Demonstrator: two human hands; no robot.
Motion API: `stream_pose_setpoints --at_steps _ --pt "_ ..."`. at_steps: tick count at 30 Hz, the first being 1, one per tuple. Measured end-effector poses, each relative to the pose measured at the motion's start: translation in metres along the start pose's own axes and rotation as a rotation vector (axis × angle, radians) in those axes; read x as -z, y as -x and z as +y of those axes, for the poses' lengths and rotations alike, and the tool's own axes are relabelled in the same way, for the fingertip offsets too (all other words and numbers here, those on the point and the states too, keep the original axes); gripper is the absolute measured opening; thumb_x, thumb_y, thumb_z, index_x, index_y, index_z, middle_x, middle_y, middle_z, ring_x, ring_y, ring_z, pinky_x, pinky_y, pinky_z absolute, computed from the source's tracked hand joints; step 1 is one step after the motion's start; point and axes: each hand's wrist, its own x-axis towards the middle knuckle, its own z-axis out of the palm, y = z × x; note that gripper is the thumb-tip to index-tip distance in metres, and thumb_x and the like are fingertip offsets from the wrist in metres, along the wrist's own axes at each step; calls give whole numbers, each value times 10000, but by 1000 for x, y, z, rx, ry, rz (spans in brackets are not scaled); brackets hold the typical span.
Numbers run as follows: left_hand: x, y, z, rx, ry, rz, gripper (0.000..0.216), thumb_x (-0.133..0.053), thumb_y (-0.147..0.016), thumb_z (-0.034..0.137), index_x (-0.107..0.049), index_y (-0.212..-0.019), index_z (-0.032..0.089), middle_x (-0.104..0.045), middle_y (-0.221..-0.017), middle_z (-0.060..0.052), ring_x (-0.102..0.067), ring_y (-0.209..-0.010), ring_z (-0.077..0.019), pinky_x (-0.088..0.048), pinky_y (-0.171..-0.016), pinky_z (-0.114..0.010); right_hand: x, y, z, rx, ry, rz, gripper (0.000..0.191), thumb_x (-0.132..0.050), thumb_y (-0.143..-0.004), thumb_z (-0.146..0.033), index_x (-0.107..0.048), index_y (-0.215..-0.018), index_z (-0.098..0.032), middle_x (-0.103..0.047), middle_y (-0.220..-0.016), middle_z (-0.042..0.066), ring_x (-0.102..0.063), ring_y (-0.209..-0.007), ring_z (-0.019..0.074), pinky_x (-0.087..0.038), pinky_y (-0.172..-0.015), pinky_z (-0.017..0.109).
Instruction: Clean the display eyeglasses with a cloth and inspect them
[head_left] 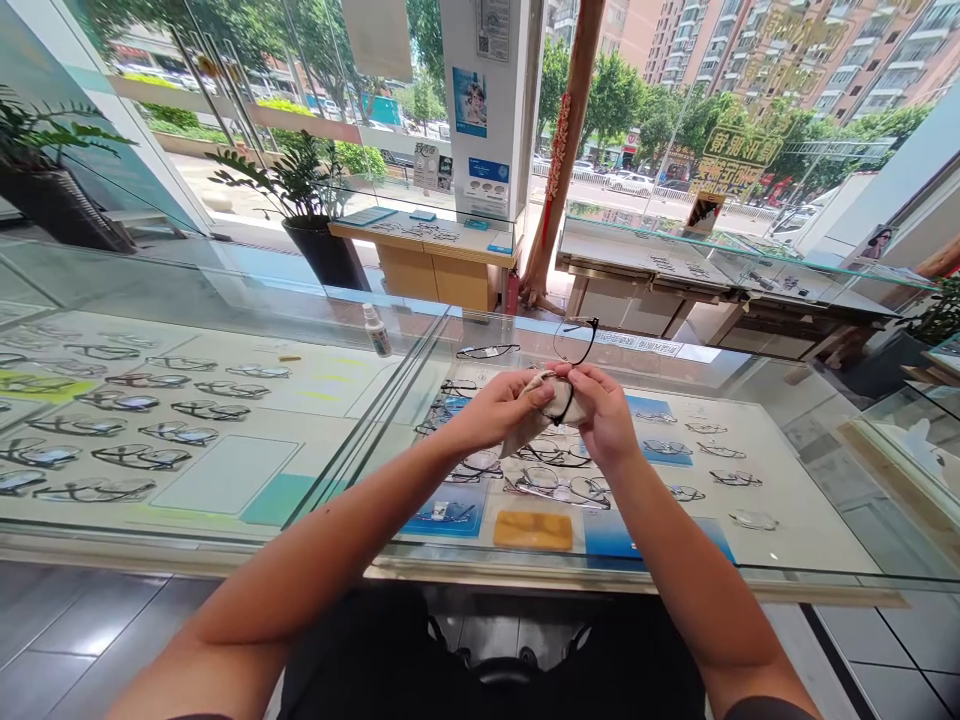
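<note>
Above the glass counter, a pair of black-rimmed eyeglasses (595, 336) is held between my two hands, one lens standing clear at the top. A beige cloth (523, 432) is wrapped around the lower lens. My left hand (504, 404) is closed on the cloth, thumb pressed against it, with one corner hanging below. My right hand (606, 414) grips the eyeglasses near the bridge, its fingertips close to those of the left hand. The cloth and fingers hide part of the frame.
Beneath my hands is a glass display counter (810, 500) with rows of eyeglasses (142, 456) inside. A small white spray bottle (377, 331) stands on the glass, left of my hands. An orange-yellow case (532, 530) lies inside the counter. Potted plants (322, 240) stand beyond.
</note>
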Motion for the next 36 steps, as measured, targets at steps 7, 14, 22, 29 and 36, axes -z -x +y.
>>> stream_pose_setpoints --at_steps 7,14,22,29,36 --pt "2 3 5 25 -29 -51 467 -846 -911 525 -784 -1165 138 -721 -996 -77 -601 -796 -166 -483 -710 -264 3 -5 1 -69 -98 53 241 -916 -726 -386 -769 -826 -224 -841 -1100 73 -726 -912 218 -605 -788 326" --pt "-5 2 -5 8 -70 121 576 -905 -825 534 -811 -1245 153 -769 -1204 -124 -681 -1034 -253 -534 -869 -306 -4 -3 3 -118 -202 43 289 -991 -643 -380 -799 -784 -215 -817 -940 27 -684 -776 156 -584 -671 248" --pt "-19 2 -9 -45 -71 296 678 -780 -904 706 -799 -1263 131 -793 -1026 -89 -678 -875 -204 -544 -834 -304 -17 6 5 -56 -228 68 259 -1007 -631 -358 -829 -785 -248 -808 -864 -16 -704 -782 143 -606 -766 248" --pt "-18 2 -1 -80 -121 284 648 -676 -952 780 -849 -1026 160 -806 -1116 -131 -726 -1102 -288 -544 -1052 -393 -14 6 0 -57 -151 -8 228 -954 -720 -400 -854 -853 -245 -836 -979 31 -730 -836 189 -632 -800 308" --pt "-4 3 3 -11 -9 -64 536 -760 -952 649 -782 -1157 154 -736 -976 -85 -643 -847 -206 -512 -779 -305 -1 -2 -8 -84 -163 18 252 -954 -699 -411 -825 -807 -224 -836 -1026 31 -717 -845 154 -614 -749 237"
